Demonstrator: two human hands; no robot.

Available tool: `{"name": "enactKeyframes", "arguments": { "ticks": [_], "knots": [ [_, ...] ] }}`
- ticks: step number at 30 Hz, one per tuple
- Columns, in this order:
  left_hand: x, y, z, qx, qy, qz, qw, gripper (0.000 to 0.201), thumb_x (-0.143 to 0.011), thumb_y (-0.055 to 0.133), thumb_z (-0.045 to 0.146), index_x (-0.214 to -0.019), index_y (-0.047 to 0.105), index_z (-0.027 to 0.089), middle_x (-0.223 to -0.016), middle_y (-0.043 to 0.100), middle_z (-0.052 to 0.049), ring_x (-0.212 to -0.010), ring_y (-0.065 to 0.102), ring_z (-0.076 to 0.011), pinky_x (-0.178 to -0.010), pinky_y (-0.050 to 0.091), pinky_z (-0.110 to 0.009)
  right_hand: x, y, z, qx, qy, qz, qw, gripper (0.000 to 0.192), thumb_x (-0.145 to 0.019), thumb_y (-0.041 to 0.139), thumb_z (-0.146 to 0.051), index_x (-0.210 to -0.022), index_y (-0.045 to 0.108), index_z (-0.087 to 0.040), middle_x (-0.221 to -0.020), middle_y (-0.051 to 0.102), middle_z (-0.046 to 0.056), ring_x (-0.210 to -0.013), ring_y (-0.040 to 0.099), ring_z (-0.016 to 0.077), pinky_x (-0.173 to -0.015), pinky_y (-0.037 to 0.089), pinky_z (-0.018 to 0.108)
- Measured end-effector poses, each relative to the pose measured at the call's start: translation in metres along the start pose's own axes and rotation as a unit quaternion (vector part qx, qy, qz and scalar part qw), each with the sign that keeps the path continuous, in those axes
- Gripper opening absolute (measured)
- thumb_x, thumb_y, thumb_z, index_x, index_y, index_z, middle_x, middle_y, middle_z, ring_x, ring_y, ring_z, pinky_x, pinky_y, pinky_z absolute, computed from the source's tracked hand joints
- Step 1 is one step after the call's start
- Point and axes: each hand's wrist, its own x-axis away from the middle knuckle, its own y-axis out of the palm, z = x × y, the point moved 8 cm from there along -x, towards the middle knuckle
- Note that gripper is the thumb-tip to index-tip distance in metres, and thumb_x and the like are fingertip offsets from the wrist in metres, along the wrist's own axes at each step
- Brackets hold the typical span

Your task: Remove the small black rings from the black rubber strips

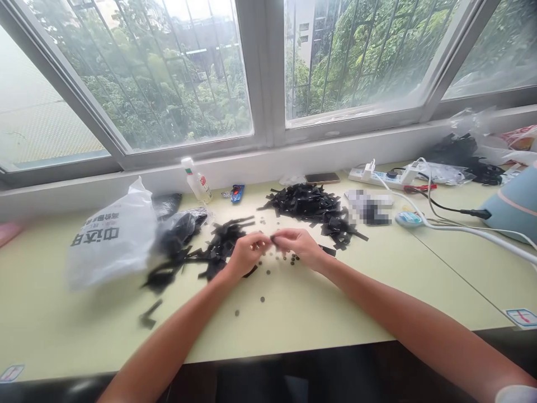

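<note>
My left hand and my right hand meet fingertip to fingertip over the pale green table. Between them they pinch a small black strip; its shape is too small to make out. Small dark round pieces lie scattered under and in front of the hands. A heap of black strips sits just behind my right hand. Another loose pile of black strips lies left of my left hand.
A white plastic bag and a clear bag of black pieces lie at the left. A glue bottle, a phone, a power strip with cables and a teal device stand along the back and right.
</note>
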Motion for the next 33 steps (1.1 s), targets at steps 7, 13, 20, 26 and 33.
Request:
{"name": "enactKeyframes", "arguments": {
  "ticks": [7, 13, 20, 26, 33],
  "knots": [
    [0.003, 0.0, -0.012, 0.166, -0.085, 0.058, 0.981, 0.023, -0.079, 0.079, 0.036, -0.09, 0.076, 0.017, -0.084, 0.073, -0.006, -0.074, 0.064, -0.0155, -0.068, 0.052, -0.027, 0.005, 0.003, -0.007, 0.02, -0.05, 0.014, 0.998, 0.033, -0.075, 0.076, -0.045, -0.093, 0.078, -0.017, -0.067, 0.065, 0.001, -0.058, 0.054, 0.0116, -0.058, 0.049, 0.027],
    [0.004, 0.003, -0.021, 0.179, -0.119, 0.059, 0.975, 0.028, -0.076, 0.081, 0.038, -0.092, 0.078, 0.016, -0.084, 0.074, -0.007, -0.072, 0.065, -0.017, -0.067, 0.053, -0.029, 0.005, 0.002, -0.004, 0.046, -0.067, 0.027, 0.996, 0.034, -0.077, 0.073, -0.047, -0.096, 0.077, -0.019, -0.072, 0.067, 0.001, -0.057, 0.053, 0.0116, -0.056, 0.048, 0.027],
    [0.006, 0.005, -0.011, 0.156, -0.11, 0.043, 0.981, 0.028, -0.078, 0.079, 0.037, -0.097, 0.078, 0.017, -0.089, 0.075, -0.008, -0.081, 0.069, -0.0197, -0.073, 0.056, -0.029, 0.011, -0.003, -0.008, 0.144, -0.06, 0.056, 0.986, 0.029, -0.083, 0.067, -0.044, -0.093, 0.078, -0.019, -0.075, 0.07, 0.003, -0.057, 0.054, 0.0129, -0.056, 0.045, 0.026],
    [0.006, 0.003, -0.017, 0.143, -0.117, 0.071, 0.98, 0.024, -0.08, 0.077, 0.038, -0.089, 0.076, 0.015, -0.08, 0.073, -0.006, -0.071, 0.067, -0.0167, -0.068, 0.055, -0.028, 0.011, -0.003, -0.009, 0.203, -0.104, 0.063, 0.972, 0.025, -0.088, 0.062, -0.04, -0.089, 0.078, -0.021, -0.082, 0.074, 0.003, -0.071, 0.062, 0.017, -0.065, 0.046, 0.028],
    [0.005, 0.004, -0.028, 0.18, -0.132, 0.084, 0.971, 0.028, -0.078, 0.077, 0.039, -0.09, 0.075, 0.014, -0.075, 0.071, -0.007, -0.067, 0.067, -0.0168, -0.064, 0.055, -0.03, 0.008, -0.002, -0.007, 0.212, -0.101, 0.042, 0.971, 0.023, -0.087, 0.062, -0.036, -0.095, 0.079, -0.022, -0.086, 0.076, 0.003, -0.072, 0.064, 0.0178, -0.065, 0.048, 0.028]
  ]
}}
